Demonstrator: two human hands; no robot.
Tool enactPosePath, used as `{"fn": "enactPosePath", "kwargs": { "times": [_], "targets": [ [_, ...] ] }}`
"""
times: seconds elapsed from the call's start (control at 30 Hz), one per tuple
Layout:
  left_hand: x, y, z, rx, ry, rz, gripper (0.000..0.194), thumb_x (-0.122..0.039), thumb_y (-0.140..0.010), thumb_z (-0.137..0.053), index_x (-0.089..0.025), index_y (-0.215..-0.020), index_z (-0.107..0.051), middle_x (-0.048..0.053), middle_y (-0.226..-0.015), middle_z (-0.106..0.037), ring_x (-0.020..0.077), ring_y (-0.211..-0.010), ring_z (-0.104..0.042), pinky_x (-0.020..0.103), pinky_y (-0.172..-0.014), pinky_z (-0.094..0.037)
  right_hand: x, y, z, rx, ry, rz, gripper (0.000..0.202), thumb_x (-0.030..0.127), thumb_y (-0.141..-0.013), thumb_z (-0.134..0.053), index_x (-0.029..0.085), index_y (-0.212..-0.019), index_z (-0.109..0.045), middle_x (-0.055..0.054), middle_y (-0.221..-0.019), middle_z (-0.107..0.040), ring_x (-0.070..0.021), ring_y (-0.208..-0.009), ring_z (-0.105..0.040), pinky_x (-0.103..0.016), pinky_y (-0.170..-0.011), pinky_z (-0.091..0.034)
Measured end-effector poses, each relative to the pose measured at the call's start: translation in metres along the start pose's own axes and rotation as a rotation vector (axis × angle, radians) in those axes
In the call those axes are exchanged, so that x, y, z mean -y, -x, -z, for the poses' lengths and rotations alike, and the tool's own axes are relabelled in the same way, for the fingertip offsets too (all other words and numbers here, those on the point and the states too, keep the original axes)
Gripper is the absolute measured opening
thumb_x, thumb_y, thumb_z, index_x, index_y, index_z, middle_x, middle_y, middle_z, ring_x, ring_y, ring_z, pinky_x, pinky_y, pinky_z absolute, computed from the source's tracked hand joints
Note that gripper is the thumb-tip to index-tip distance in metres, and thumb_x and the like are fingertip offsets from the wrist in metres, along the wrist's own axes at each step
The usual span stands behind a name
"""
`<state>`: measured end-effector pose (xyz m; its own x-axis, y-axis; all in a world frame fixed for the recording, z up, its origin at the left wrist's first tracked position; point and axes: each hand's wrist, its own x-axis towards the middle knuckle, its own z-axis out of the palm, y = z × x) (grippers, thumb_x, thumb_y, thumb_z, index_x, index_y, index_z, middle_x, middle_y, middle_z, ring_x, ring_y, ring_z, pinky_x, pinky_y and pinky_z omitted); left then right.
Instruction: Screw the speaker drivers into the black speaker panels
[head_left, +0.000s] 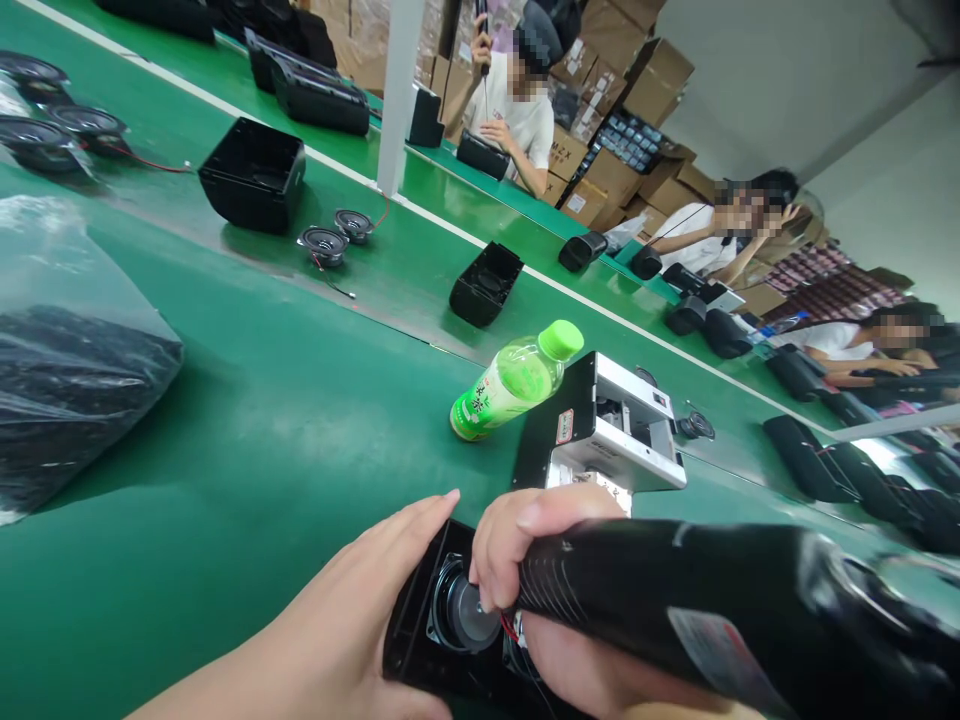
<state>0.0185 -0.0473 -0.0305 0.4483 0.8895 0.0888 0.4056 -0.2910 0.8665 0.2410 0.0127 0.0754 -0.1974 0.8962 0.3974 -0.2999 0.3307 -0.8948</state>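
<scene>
Your right grip (525, 525) encloses a black cylindrical power screwdriver (675, 590); your left grip (330, 610), spread open, braces an open black plastic case (403, 640) on the green surface (247, 570). Apparently you are fastening its round grey metal speaker (471, 615), which calls for squarely seating the bit.

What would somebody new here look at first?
Probably the clear plastic bottle with a bright green cap, near the middle, beside the silver-and-black machine. Next, perhaps the black cylindrical tool in the right hand at lower right, then the black open box with a round speaker, touching the left hand.
</scene>
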Motion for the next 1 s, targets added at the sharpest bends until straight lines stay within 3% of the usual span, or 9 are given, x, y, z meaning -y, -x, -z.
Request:
{"fn": "enactPosePath", "kwargs": {
  "times": [0.07,0.13,0.33,0.43,0.53,0.67,0.73,0.87,1.0],
  "targets": [
    [-0.001,-0.002,-0.001,-0.002,0.013,0.015,0.175,-0.048,-0.073,-0.125,-0.057,-0.202,-0.008,0.012,-0.205,-0.047,0.0487,-0.183,-0.056,0.066,-0.146,-0.059,-0.012,0.0,0.003,-0.019,-0.031,0.029,0.068,0.097,-0.105,-0.078,0.034,-0.128,-0.091,0.001,-0.067,-0.075,-0.0218,-0.048,-0.063,-0.038,-0.052,-0.058],
    [-0.001,-0.002,-0.002,-0.009,0.021,0.022,0.175,-0.046,-0.069,-0.126,-0.052,-0.203,-0.014,0.015,-0.204,-0.049,0.0507,-0.182,-0.058,0.066,-0.146,-0.059,-0.021,0.001,0.007,-0.021,-0.049,0.031,0.078,0.104,-0.097,-0.079,0.034,-0.129,-0.089,0.001,-0.068,-0.076,-0.0218,-0.049,-0.063,-0.038,-0.053,-0.059],
    [0.006,-0.003,-0.007,-0.027,0.032,0.004,0.171,-0.047,-0.07,-0.124,-0.049,-0.203,-0.017,0.015,-0.202,-0.051,0.0522,-0.181,-0.059,0.066,-0.145,-0.059,-0.027,0.007,0.007,0.0,-0.069,0.043,0.075,0.097,-0.101,-0.083,0.031,-0.135,-0.085,0.0,-0.08,-0.083,-0.021,-0.063,-0.074,-0.038,-0.069,-0.07],
    [0.015,-0.003,-0.016,-0.087,0.03,-0.059,0.161,-0.055,-0.077,-0.118,-0.049,-0.203,-0.019,0.013,-0.201,-0.054,0.0515,-0.176,-0.065,0.062,-0.141,-0.065,-0.015,0.0,-0.002,-0.022,-0.089,-0.018,0.075,0.095,-0.097,-0.089,0.03,-0.134,-0.083,0.001,-0.082,-0.085,-0.0209,-0.063,-0.075,-0.04,-0.072,-0.073],
    [0.026,-0.004,-0.022,-0.149,-0.039,-0.065,0.143,-0.052,-0.089,-0.109,-0.052,-0.202,-0.022,0.008,-0.199,-0.058,0.0475,-0.172,-0.07,0.056,-0.138,-0.068,0.02,-0.013,-0.001,-0.111,-0.131,-0.042,0.078,0.1,-0.094,-0.087,0.032,-0.131,-0.083,0.004,-0.072,-0.081,-0.0202,-0.05,-0.068,-0.039,-0.061,-0.071],
    [0.037,-0.011,-0.023,-0.173,-0.101,-0.014,0.126,-0.047,-0.098,-0.097,-0.062,-0.199,-0.023,-0.002,-0.19,-0.068,0.0437,-0.167,-0.075,0.054,-0.132,-0.074,0.076,-0.026,0.031,-0.289,0.033,0.192,0.066,0.092,-0.098,-0.091,0.034,-0.131,-0.094,0.003,-0.07,-0.08,-0.0215,-0.052,-0.07,-0.037,-0.054,-0.066],
    [0.04,-0.017,-0.022,-0.166,-0.096,-0.014,0.123,-0.048,-0.101,-0.093,-0.063,-0.2,-0.021,-0.004,-0.185,-0.073,0.0438,-0.164,-0.077,0.056,-0.131,-0.074,0.088,-0.03,0.051,-0.317,0.174,0.303,0.064,0.092,-0.098,-0.091,0.033,-0.123,-0.095,0.003,-0.067,-0.078,-0.0207,-0.052,-0.069,-0.036,-0.055,-0.065],
    [0.041,-0.029,-0.022,-0.153,-0.091,-0.012,0.118,-0.057,-0.104,-0.089,-0.061,-0.2,-0.022,-0.006,-0.168,-0.086,0.0414,-0.155,-0.084,0.054,-0.131,-0.074,0.073,-0.035,0.075,-0.343,0.305,0.402,0.08,0.108,-0.101,-0.068,0.031,-0.111,-0.089,0.006,-0.062,-0.072,-0.0164,-0.046,-0.062,-0.029,-0.048,-0.057],
    [0.037,-0.031,-0.017,-0.145,-0.094,-0.011,0.118,-0.069,-0.101,-0.089,-0.059,-0.2,-0.026,-0.005,-0.168,-0.085,0.0422,-0.157,-0.083,0.054,-0.132,-0.072,0.059,-0.04,0.078,-0.384,0.35,0.364,0.087,0.112,-0.102,-0.059,0.03,-0.12,-0.084,0.008,-0.062,-0.071,-0.0161,-0.044,-0.06,-0.029,-0.047,-0.057]
  ]
}}
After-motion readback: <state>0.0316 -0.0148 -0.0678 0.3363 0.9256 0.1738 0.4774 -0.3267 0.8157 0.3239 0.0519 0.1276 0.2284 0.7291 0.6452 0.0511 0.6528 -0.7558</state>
